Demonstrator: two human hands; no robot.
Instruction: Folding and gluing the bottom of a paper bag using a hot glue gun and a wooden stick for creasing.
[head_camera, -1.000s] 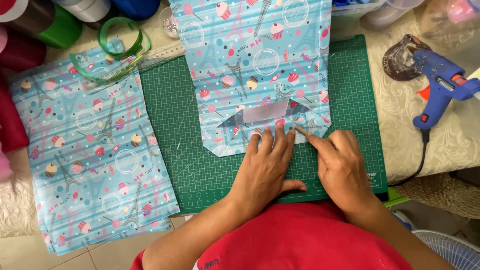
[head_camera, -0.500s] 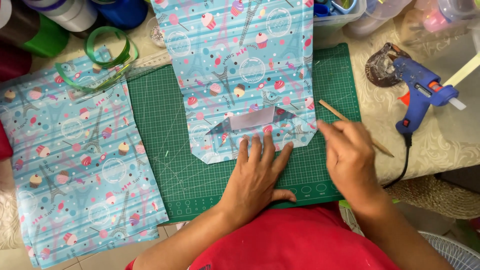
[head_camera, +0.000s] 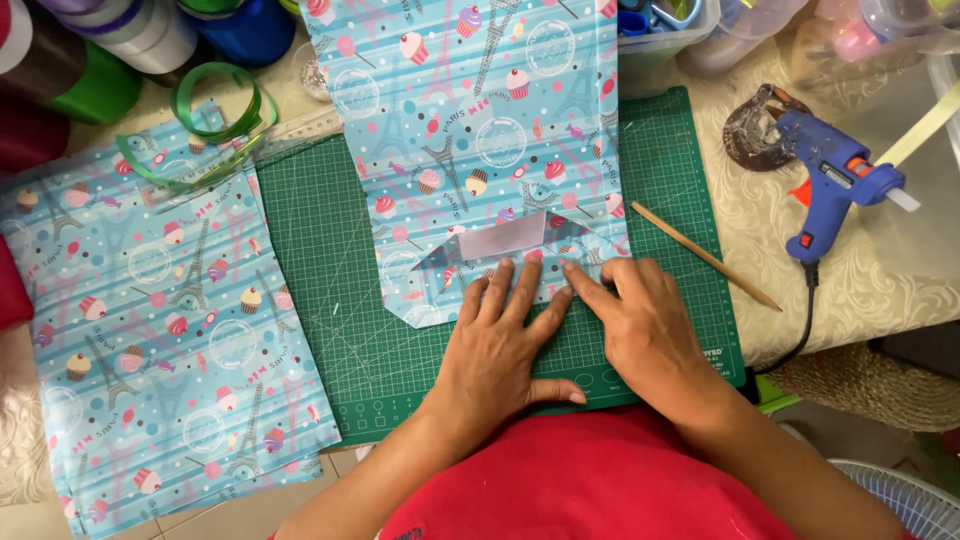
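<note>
Green cutting mat (head_camera: 330, 290), both hands (head_camera: 505, 345) hiding paper fold (head_camera: 520, 275)

A red short-sleeved shirt, forearms bare, no rings or watch on the hands (head_camera: 570, 335).

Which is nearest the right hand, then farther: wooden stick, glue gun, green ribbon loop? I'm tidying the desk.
From the right hand:
1. Wooden stick, just up to its right, at the mat's edge.
2. Glue gun, farther right on the cloth.
3. Green ribbon loop, far upper left.

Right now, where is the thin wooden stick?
In the head view the wooden stick lies slanted at the right edge of the green cutting mat, untouched, between the right hand and the blue glue gun.
</note>
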